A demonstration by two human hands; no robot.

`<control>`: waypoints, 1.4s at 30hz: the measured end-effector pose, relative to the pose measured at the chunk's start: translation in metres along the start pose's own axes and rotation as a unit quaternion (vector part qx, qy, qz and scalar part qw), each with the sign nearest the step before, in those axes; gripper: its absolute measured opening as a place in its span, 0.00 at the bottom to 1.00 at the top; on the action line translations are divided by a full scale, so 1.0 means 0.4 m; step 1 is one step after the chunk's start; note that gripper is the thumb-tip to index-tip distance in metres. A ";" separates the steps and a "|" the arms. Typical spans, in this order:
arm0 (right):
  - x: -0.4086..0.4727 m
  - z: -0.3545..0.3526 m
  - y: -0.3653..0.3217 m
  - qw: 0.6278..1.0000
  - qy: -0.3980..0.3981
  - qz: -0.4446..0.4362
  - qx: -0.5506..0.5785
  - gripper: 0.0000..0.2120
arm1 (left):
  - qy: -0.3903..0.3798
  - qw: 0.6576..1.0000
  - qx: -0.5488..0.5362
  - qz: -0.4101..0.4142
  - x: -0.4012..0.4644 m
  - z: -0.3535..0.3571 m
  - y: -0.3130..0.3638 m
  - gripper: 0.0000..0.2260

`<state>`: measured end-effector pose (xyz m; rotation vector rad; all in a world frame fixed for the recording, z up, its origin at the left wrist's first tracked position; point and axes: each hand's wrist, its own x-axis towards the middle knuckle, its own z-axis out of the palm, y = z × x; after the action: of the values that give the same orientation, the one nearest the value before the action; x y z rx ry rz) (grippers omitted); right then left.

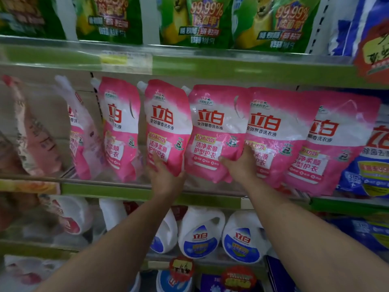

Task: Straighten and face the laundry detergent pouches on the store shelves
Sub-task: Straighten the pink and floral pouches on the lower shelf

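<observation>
On the middle shelf (147, 189), a row of pink detergent pouches (210, 131) stands with long axes roughly twelve to six o'clock and printed faces toward the aisle. Going left to right: at nine o'clock of the row, two pouches (82, 131) lean hard, their tops toward eleven and their faces turned away to the side. Next comes one nearly upright, then the pouch under the left hand (163, 173). That hand's grip lies at the pouch's lower edge, thumb on the printed face and the palm below; whether the fingers curl behind it cannot be told. This pouch (166, 127) tips slightly, its spout toward eleven o'clock. At three o'clock of it, the right hand (240, 164) rests at the seam between two pouches, its thumb across the bottom of the left one (214, 131) and the fingers hidden behind, so it seems to pinch that corner. Farther toward three o'clock, two more pouches overlap and tilt toward one o'clock.

As a judgement, these soft, full bags could slump or slide off the shelf lip if tugged from the bottom, and shoving one could knock over the leaning neighbours at nine o'clock.
</observation>
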<state>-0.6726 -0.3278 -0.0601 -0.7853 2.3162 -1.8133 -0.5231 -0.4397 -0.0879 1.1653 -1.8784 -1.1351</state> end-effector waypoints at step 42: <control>-0.019 -0.050 0.055 0.998 -0.027 0.063 0.002 0.29 | -0.021 0.999 0.030 -0.028 0.008 0.074 0.047 0.39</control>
<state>-0.6809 -0.3033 -0.0767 -0.6618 2.2719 -1.7221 -0.5561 -0.4285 -0.0831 1.2422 -1.9335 -1.1487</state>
